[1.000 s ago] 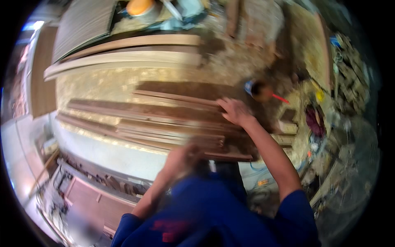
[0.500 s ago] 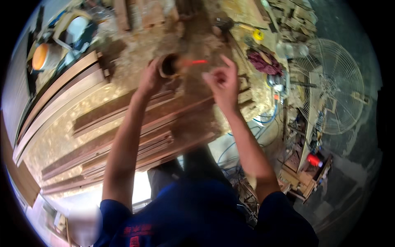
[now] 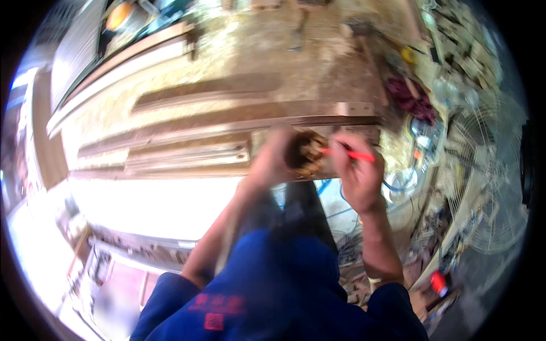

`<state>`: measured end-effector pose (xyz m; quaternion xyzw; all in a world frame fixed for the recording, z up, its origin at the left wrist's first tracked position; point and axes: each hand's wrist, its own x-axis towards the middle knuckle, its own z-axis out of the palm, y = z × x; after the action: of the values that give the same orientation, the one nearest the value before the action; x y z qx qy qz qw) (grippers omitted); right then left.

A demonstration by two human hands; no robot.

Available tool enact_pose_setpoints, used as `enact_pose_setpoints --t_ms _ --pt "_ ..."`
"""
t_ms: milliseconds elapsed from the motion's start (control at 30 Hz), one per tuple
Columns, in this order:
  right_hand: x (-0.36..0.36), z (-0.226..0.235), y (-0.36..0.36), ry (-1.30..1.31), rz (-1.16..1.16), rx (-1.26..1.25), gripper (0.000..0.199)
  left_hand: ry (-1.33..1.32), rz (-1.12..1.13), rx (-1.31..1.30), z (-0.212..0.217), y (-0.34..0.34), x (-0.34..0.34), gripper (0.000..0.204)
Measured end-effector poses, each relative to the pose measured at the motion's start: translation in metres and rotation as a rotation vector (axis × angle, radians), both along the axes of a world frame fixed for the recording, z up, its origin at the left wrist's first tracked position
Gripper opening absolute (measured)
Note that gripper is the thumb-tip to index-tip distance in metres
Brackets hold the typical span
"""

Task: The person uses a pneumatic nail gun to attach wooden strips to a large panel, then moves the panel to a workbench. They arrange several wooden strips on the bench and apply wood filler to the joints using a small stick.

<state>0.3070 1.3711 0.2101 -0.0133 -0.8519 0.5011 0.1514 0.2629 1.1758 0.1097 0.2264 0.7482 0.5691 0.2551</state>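
My left hand (image 3: pixel 269 162), blurred by motion, is wrapped round the side of a round, dark-mouthed container (image 3: pixel 297 156). Tan and brown matter (image 3: pixel 312 152) shows inside its mouth, too smeared to identify. Pinched in my right hand (image 3: pixel 362 181) is a slim red stick (image 3: pixel 362 156), its tip pointing left to the container's opening. Whether the tip touches the contents I cannot tell. Both hands are over the near edge of the workbench, beside long wooden strips (image 3: pixel 187 161).
More long wood pieces (image 3: pixel 128 54) lie at the far left of the dusty bench (image 3: pixel 239 54). A hammer (image 3: pixel 357 27) and a maroon cloth (image 3: pixel 410 98) are at the back right. Blue hose (image 3: pixel 405 184) and a large wire-guarded fan (image 3: pixel 483 170) stand right of the bench.
My hands and the container have come nearer to my body, and the view has shifted. The right hand, earlier apart from the red stick, now grips it.
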Motion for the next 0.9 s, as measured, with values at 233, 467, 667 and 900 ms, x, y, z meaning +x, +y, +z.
enact_pose_setpoints --t_ms 233,467,667,900 --pt "0.046 0.051 0.013 -0.282 0.220 0.016 0.007 -0.122 0.209 -0.109 0.020 0.001 0.068 0.077" --pt "0.025 0.077 -0.025 -0.264 0.347 -0.001 0.005 -0.057 0.341 -0.036 0.016 -0.053 0.070 0.078" --pt "0.009 0.073 -0.100 -0.237 0.335 0.028 0.004 -0.022 0.424 -0.074 0.008 -0.128 0.061 0.080" --pt "-0.010 0.074 -0.180 -0.314 0.346 -0.008 0.005 -0.052 0.480 -0.037 0.006 -0.214 0.045 0.076"
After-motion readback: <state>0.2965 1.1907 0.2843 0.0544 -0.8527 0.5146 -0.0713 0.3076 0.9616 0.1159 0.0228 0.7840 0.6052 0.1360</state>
